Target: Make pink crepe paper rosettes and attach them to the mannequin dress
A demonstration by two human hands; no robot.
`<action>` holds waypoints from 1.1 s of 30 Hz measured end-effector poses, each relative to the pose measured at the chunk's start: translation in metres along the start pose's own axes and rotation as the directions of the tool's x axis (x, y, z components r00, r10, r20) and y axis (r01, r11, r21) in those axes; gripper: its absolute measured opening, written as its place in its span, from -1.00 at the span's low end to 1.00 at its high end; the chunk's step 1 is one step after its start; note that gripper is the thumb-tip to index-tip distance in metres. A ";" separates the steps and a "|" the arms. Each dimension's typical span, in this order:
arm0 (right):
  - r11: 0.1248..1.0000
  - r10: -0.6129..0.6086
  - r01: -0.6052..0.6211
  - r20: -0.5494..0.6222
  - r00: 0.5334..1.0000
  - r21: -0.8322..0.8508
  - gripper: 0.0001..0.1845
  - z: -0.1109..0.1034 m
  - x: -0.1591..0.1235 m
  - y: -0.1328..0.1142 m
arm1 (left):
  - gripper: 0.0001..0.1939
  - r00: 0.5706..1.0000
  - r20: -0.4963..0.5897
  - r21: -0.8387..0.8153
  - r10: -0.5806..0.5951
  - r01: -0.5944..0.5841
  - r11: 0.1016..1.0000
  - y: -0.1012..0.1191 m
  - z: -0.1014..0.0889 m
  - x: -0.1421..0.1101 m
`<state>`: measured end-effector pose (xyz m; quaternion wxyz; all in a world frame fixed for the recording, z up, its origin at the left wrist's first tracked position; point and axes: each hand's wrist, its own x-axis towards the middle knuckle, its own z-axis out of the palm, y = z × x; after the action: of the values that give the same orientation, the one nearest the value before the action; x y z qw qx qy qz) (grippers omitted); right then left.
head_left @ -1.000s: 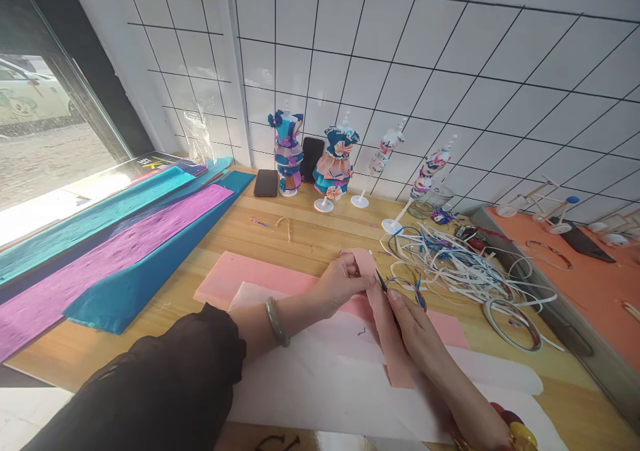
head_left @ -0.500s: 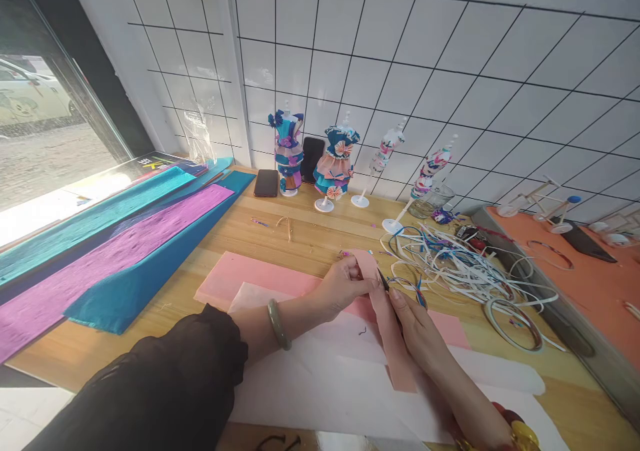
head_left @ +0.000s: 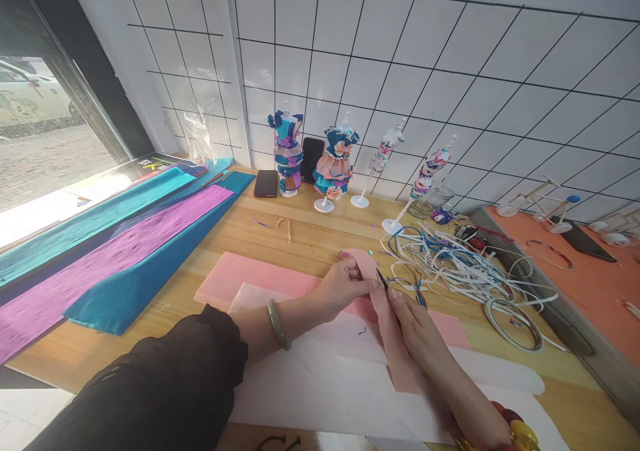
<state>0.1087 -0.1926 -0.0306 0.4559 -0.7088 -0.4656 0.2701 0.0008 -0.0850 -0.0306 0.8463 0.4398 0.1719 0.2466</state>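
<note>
My left hand (head_left: 343, 284) pinches the upper end of a narrow pink paper strip (head_left: 395, 351) above the wooden table (head_left: 310, 237). A green bangle sits on that wrist and a dark sleeve covers the forearm. My right hand (head_left: 417, 327) is closed on a thin dark tool (head_left: 383, 279), which looks like small scissors. Its tip touches the strip's right edge near the top. The strip hangs down across white paper (head_left: 325, 384) and a pink sheet (head_left: 240, 277).
Folded teal and purple crepe sheets (head_left: 115, 251) lie at left. Several small dress-form figures (head_left: 333, 164) and two phones (head_left: 266, 183) stand by the tiled wall. A tangle of paper strips (head_left: 465, 264) lies at right, beside an orange tray (head_left: 585, 277).
The pink strip has slid slightly lower across the white paper. Both hands stay nearly where they were.
</note>
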 end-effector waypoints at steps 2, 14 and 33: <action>1.000 -0.001 0.001 0.006 1.000 0.006 -0.64 0.000 0.000 -0.002 | -0.61 1.000 0.008 0.000 -0.011 0.011 1.000 0.000 0.000 0.000; 0.995 0.097 -0.093 0.087 0.992 -0.039 -0.58 -0.001 -0.001 0.001 | -0.71 0.998 0.001 -0.096 -0.070 0.070 0.993 0.006 -0.009 0.005; 0.999 0.032 -0.033 -0.029 0.999 -0.020 -0.59 0.000 -0.001 0.007 | -0.68 0.998 -0.055 0.001 0.038 -0.038 0.999 -0.001 0.004 0.000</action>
<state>0.1119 -0.1945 -0.0371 0.4509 -0.7247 -0.4501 0.2626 0.0029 -0.0884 -0.0293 0.8366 0.4359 0.1867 0.2744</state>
